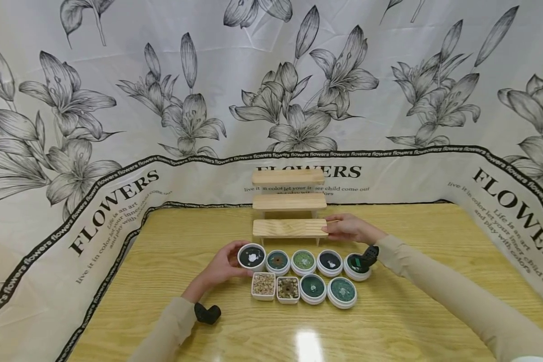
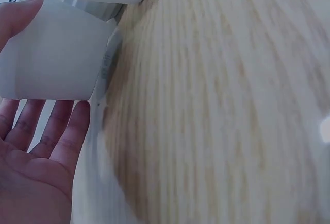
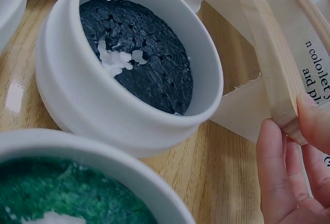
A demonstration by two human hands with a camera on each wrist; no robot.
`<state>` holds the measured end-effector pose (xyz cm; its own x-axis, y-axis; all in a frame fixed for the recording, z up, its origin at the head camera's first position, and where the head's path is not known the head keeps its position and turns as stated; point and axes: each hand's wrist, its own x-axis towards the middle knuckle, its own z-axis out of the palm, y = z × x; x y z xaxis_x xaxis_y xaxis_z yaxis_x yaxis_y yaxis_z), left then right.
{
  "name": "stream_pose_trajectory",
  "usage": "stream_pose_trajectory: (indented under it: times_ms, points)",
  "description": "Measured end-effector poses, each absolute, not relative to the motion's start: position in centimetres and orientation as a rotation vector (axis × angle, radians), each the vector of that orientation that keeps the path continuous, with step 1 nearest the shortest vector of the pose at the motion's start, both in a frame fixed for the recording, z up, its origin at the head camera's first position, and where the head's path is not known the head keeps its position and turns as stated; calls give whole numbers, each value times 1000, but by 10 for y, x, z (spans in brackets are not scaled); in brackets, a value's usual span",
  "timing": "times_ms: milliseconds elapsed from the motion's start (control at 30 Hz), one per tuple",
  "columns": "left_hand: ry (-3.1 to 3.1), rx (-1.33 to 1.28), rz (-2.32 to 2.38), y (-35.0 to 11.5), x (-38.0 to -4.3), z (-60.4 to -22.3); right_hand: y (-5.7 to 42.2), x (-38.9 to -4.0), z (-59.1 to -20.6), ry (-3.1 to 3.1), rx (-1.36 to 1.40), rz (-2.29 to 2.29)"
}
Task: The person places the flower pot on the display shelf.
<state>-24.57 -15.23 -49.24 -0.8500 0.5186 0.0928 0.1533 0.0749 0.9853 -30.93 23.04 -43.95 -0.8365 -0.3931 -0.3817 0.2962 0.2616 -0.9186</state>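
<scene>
At the head view's lower centre, our left hand (image 1: 225, 262) grips a white pot (image 2: 56, 51) — right of centre, our right hand (image 1: 348, 229) pinches the lowest wooden board (image 1: 289, 228).

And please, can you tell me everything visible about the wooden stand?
The wooden stand has three pale, grained planks, stepped upward, on supports that look see-through. It stands upright on the table before the printed cloth, behind the round white pots. The right hand grips its lowest plank's right end.
</scene>
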Motion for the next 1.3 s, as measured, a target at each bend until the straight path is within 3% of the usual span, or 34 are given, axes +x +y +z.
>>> stream_pose_trajectory:
  times_ms: [667, 1100, 1300]
  points:
    - [2346, 712, 1781, -134, -263, -441, 226, -309, -433, 2017, 11, -1640]
    - [2381, 770, 1730, -109, -279, -411, 233, -313, -444, 1976, -167, -1699]
    - [2355, 785, 1748, -93, -288, -396, 224, -306, -436, 2056, -52, -1659]
